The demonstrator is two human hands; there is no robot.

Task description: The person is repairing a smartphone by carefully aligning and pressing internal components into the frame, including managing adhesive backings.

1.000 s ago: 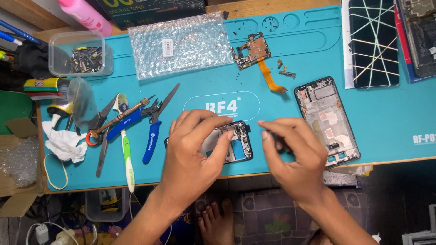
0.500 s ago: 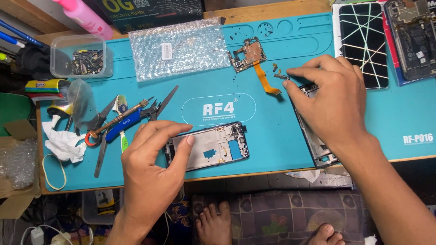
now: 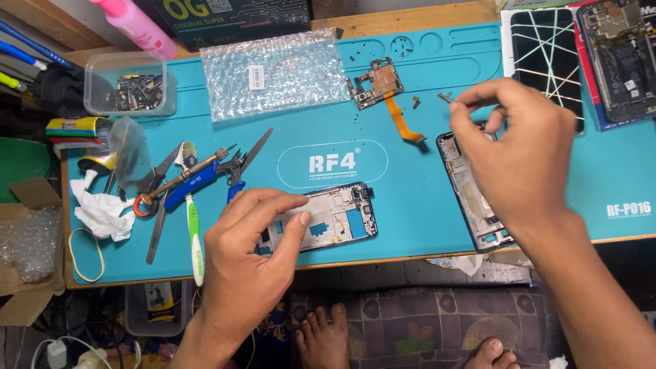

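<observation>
Since half a second ago, the right hand (image 3: pixel 516 157) has stayed up at the far right of the teal mat (image 3: pixel 410 205) and lifted a little, while the left hand (image 3: pixel 249 260) has kept its place on the phone frame (image 3: pixel 335 222) near the front edge of the worktop.

That right-hand grip is pressed together: thumb and forefinger pinch a small metal part (image 3: pixel 445 97) at their tips, held just above the mat and close to the tiny loose bits beside the circuit board (image 3: pixel 376 83) with its orange flex cable (image 3: pixel 403 123). Under the palm lies a second phone frame (image 3: pixel 471 195), partly hidden by the hand; whether the hand touches it cannot be told.

The left-hand grip is spread, not closed on anything. Its fingers (image 3: pixel 297 222) lie flat across the left end of the phone frame, thumb at the near edge, pressing it to the mat. The frame lies flat, inner side up, tilted slightly.

To the left are scissors (image 3: pixel 160 198), a blue-handled tool (image 3: pixel 195 184), a toothbrush (image 3: pixel 195 239) and crumpled tissue (image 3: pixel 99 208). At the back lie a bubble-wrap bag (image 3: pixel 273 72) and a clear box of small parts (image 3: pixel 130 85).
</observation>
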